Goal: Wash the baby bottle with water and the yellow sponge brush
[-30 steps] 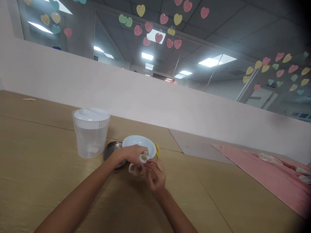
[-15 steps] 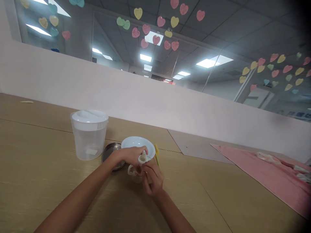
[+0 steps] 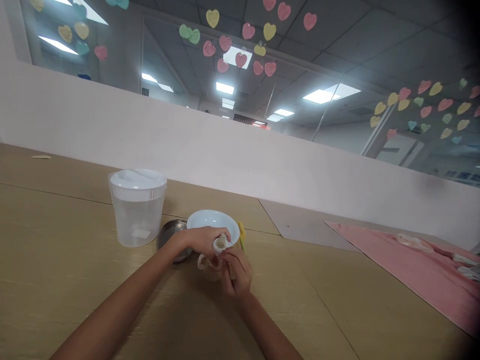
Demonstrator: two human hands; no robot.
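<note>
The left hand (image 3: 202,240) is closed around the white top (image 3: 221,244) of a small clear cup with handles (image 3: 210,270), and the right hand (image 3: 236,274) grips the cup's side, same as a moment ago. The cup is just in front of a pale bowl (image 3: 213,221). Beside the bowl are a metal lid (image 3: 170,234) and a plastic jug (image 3: 138,207), and a pink cloth (image 3: 412,270) lies far off.

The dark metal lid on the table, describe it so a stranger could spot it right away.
On the light wooden table, find the clear plastic container with a white lid and the white bowl. Between them lies a round dark metal lid, flat, the only dark metal thing there, with the left forearm passing over it.
</note>
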